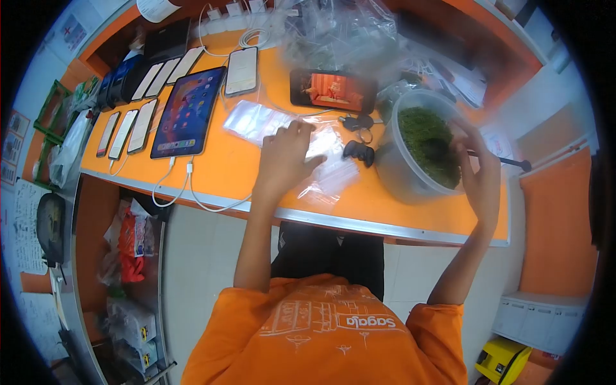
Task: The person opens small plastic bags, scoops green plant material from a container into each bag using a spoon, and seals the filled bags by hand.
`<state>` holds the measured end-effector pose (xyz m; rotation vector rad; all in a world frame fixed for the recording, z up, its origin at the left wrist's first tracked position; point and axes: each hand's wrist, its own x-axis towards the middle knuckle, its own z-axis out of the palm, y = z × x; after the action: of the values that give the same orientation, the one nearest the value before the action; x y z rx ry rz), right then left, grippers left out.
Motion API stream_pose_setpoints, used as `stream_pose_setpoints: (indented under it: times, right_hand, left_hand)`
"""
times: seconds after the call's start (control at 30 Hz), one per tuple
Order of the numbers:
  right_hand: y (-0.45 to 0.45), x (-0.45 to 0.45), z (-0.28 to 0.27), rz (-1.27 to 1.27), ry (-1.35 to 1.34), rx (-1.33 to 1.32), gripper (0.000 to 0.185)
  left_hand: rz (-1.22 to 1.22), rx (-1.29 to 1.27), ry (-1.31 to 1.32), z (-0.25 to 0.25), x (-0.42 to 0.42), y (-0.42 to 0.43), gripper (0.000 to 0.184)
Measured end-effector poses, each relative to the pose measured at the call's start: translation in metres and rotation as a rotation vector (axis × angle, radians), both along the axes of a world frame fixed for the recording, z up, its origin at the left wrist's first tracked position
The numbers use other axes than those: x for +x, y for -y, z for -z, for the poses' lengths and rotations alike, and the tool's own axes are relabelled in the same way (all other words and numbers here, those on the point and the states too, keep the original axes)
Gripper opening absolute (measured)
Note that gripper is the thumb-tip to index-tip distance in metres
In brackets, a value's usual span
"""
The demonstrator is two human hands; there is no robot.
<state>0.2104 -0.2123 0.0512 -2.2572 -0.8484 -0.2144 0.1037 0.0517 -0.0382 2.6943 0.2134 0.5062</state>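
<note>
My left hand (285, 160) rests on a pile of clear plastic bags (337, 170), palm down, with the thumb held apart from loosely bent fingers. On the right stands a round translucent plastic tub (398, 170) filled with green, finely shredded or leafy material (423, 122). My right hand (478, 170) is at the tub's right rim, its fingers closed around the handle of a black scoop (510, 162). The scoop's dark head appears sunk in the green material, and part of its handle is hidden by my fingers. More flat clear bags (250, 120) lie left of my left hand.
A tablet (188, 112), several phones (242, 70) and charging cables (212, 206) fill the left side. A phone playing video (333, 91), keys (364, 133) and a small black object (358, 153) lie between my hands. Crumpled plastic (340, 32) is heaped behind.
</note>
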Motion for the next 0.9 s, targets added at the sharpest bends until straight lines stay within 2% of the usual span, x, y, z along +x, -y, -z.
stream_pose_setpoints:
  times: [0.03, 0.07, 0.1, 0.2, 0.3, 0.43, 0.5, 0.53, 0.6, 0.67, 0.77, 0.9]
  right_hand:
    - [0.0, 0.001, 0.005, -0.051, 0.16, 0.069, 0.036]
    - [-0.001, 0.001, 0.009, -0.034, 0.179, 0.104, 0.034]
    - [-0.005, -0.004, 0.008, -0.015, 0.2, 0.138, 0.033]
    - [-0.009, -0.014, 0.007, -0.02, 0.253, 0.137, 0.029]
    - [-0.014, -0.024, 0.007, 0.029, 0.332, 0.097, 0.026]
    - [-0.026, -0.043, 0.012, 0.08, 0.539, 0.196, 0.023]
    - [-0.033, -0.058, 0.024, 0.005, 0.527, 0.322, 0.024]
    - [-0.037, -0.066, 0.031, -0.033, 0.521, 0.386, 0.025]
    - [-0.051, -0.084, 0.043, -0.129, 0.338, 0.398, 0.029]
    - [-0.073, -0.092, 0.052, -0.152, 0.043, 0.383, 0.028]
    - [-0.102, -0.092, 0.064, -0.174, -0.52, 0.656, 0.023]
    - [-0.105, -0.088, 0.066, -0.287, -0.711, 0.697, 0.017]
  left_hand:
    - [-0.057, 0.064, -0.054, 0.007, -0.002, 0.003, 0.036]
    - [-0.112, 0.128, -0.108, 0.013, -0.003, 0.004, 0.036]
    - [-0.119, 0.064, -0.057, 0.017, 0.0, 0.002, 0.027]
    - [-0.137, -0.069, 0.046, 0.028, 0.003, 0.0, 0.018]
    - [-0.195, -0.041, 0.102, 0.025, 0.006, 0.001, 0.011]
    - [-0.291, -0.065, 0.361, 0.022, 0.0, 0.0, 0.01]
    - [-0.302, -0.044, 0.541, 0.015, -0.004, -0.003, 0.008]
    - [-0.293, -0.119, 0.619, 0.011, -0.006, -0.003, 0.007]
    - [-0.269, -0.273, 0.772, 0.003, -0.013, 0.0, 0.006]
    - [-0.25, -0.467, 0.769, -0.006, -0.023, 0.006, 0.007]
    - [-0.229, -0.624, 0.73, -0.018, -0.041, 0.019, 0.007]
    - [-0.179, -0.61, 0.749, -0.019, -0.052, 0.033, 0.007]
